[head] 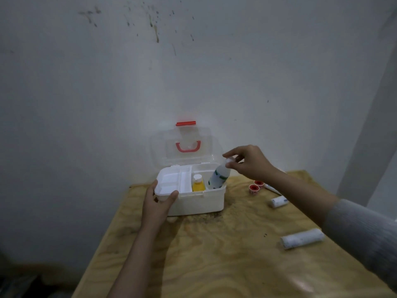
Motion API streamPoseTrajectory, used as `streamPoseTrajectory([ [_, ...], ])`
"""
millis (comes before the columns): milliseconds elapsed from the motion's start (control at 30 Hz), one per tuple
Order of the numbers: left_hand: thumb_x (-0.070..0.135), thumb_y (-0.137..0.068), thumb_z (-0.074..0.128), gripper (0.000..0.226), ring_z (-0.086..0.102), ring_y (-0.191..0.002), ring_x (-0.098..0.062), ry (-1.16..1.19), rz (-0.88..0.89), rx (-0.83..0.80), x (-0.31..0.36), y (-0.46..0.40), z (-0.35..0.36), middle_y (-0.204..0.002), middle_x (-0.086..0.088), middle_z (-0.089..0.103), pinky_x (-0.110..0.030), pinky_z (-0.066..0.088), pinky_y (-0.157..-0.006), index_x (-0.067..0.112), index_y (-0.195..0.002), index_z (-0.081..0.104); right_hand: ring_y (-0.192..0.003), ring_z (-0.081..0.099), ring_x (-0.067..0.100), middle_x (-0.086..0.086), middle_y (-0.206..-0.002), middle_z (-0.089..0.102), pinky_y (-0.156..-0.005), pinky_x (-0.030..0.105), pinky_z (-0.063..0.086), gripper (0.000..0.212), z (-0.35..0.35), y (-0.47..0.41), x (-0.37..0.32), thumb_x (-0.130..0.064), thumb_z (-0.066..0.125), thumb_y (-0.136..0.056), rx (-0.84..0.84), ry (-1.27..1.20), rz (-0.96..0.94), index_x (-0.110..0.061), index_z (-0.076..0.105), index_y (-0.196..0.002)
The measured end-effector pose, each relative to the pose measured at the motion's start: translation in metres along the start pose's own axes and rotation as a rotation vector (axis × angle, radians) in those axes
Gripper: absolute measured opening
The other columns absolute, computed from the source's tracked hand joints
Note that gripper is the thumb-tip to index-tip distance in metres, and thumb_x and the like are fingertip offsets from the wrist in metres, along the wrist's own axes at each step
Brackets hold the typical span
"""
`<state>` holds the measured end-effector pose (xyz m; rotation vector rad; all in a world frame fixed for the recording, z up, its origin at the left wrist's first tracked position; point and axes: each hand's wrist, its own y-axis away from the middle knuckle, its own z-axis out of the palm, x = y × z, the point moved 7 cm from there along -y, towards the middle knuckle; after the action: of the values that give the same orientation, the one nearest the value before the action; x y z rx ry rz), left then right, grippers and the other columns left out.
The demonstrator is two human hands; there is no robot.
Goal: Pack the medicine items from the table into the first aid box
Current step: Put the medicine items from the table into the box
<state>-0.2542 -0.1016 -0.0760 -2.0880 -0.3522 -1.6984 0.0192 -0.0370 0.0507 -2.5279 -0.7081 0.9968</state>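
Observation:
A white first aid box (199,203) stands open on the wooden table (225,254), its clear lid (184,147) with red handle leaning back against the wall. My left hand (159,201) grips the box's front left corner. My right hand (249,162) pinches the cap of a white bottle with green print (219,177), which stands tilted in the box's right compartment. A small yellow bottle (198,183) stands upright in the box beside it. A white divided tray (174,181) fills the left part.
On the table to the right lie two white bandage rolls (303,238) (279,201), two red-rimmed tape rolls (255,186) and a white tube (271,187) partly behind my forearm. The table's left edge drops off near the box. A stained wall stands close behind.

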Motion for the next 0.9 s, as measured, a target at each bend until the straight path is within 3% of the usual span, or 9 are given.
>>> streamPoseTrajectory([
  [167, 0.036, -0.073, 0.078, 0.083, 0.044, -0.128, -0.029, -0.155, -0.026, -0.009, 0.007, -0.007, 0.002, -0.146, -0.006, 0.040, -0.047, 0.048, -0.098, 0.018, -0.142, 0.036, -0.084, 0.068, 0.018, 0.007, -0.113, 0.070, -0.079, 0.027, 0.054, 0.033, 0.034, -0.003, -0.008, -0.015, 0.074, -0.077, -0.139, 0.045, -0.011, -0.012, 0.068, -0.109],
  [267, 0.038, -0.073, 0.076, 0.080, 0.040, -0.131, -0.028, -0.304, 0.044, -0.006, 0.016, -0.014, 0.004, -0.149, -0.006, 0.037, -0.048, 0.044, -0.102, 0.021, -0.140, 0.035, -0.088, 0.067, 0.020, 0.009, -0.115, 0.068, -0.081, 0.031, 0.055, 0.035, 0.052, 0.002, -0.006, -0.014, 0.074, -0.076, -0.208, 0.050, -0.005, -0.010, 0.068, -0.110],
  [433, 0.074, -0.064, 0.057, 0.096, 0.024, -0.143, -0.027, -0.620, 0.123, -0.093, 0.025, -0.023, 0.013, -0.159, 0.000, 0.019, -0.057, 0.022, -0.114, 0.030, -0.145, 0.028, -0.092, 0.066, 0.018, 0.009, -0.117, 0.068, -0.085, 0.028, 0.055, 0.037, 0.064, 0.007, -0.005, -0.017, 0.071, -0.080, -0.232, 0.046, -0.040, -0.009, 0.064, -0.116],
  [567, 0.075, -0.070, 0.054, 0.092, 0.020, -0.145, -0.021, -0.714, 0.155, -0.100, 0.019, -0.021, 0.016, -0.159, 0.005, 0.020, -0.051, 0.025, -0.115, 0.028, -0.146, 0.031, -0.103, 0.062, 0.016, 0.009, -0.124, 0.064, -0.087, 0.022, 0.049, 0.042, 0.066, 0.011, -0.005, -0.023, 0.069, -0.081, -0.235, 0.060, -0.087, -0.009, 0.062, -0.120],
  [667, 0.076, -0.068, 0.055, 0.092, 0.021, -0.144, -0.018, -0.702, 0.174, -0.071, 0.016, -0.019, 0.014, -0.158, 0.007, 0.023, -0.044, 0.030, -0.111, 0.027, -0.144, 0.035, -0.115, 0.057, 0.017, 0.006, -0.131, 0.058, -0.094, 0.025, 0.045, 0.040, 0.053, 0.024, 0.005, -0.029, 0.068, -0.082, -0.097, 0.061, -0.104, -0.013, 0.063, -0.118],
  [733, 0.076, -0.068, 0.056, 0.093, 0.023, -0.144, -0.018, -0.694, 0.180, -0.061, 0.016, -0.018, 0.014, -0.158, 0.007, 0.023, -0.044, 0.031, -0.109, 0.027, -0.144, 0.036, -0.110, 0.060, 0.016, 0.005, -0.124, 0.062, -0.090, 0.028, 0.050, 0.034, 0.039, 0.038, 0.021, -0.026, 0.068, -0.081, 0.037, 0.020, -0.084, -0.013, 0.067, -0.112],
  [833, 0.076, -0.068, 0.055, 0.092, 0.022, -0.144, -0.019, -0.709, 0.199, -0.058, 0.015, -0.019, 0.015, -0.158, 0.006, 0.023, -0.045, 0.032, -0.109, 0.026, -0.143, 0.038, -0.100, 0.063, 0.016, 0.005, -0.114, 0.066, -0.077, 0.023, 0.051, 0.025, 0.016, 0.060, 0.054, -0.020, 0.070, -0.080, 0.143, 0.022, 0.001, -0.011, 0.071, -0.103],
  [900, 0.074, -0.070, 0.056, 0.090, 0.022, -0.144, -0.020, -0.708, 0.210, -0.052, 0.015, -0.019, 0.016, -0.158, 0.004, 0.024, -0.045, 0.031, -0.110, 0.023, -0.141, 0.042, -0.098, 0.064, 0.019, 0.006, -0.112, 0.067, -0.079, 0.023, 0.046, 0.022, -0.003, 0.070, 0.083, -0.018, 0.071, -0.079, 0.185, 0.063, 0.100, -0.010, 0.072, -0.099],
])
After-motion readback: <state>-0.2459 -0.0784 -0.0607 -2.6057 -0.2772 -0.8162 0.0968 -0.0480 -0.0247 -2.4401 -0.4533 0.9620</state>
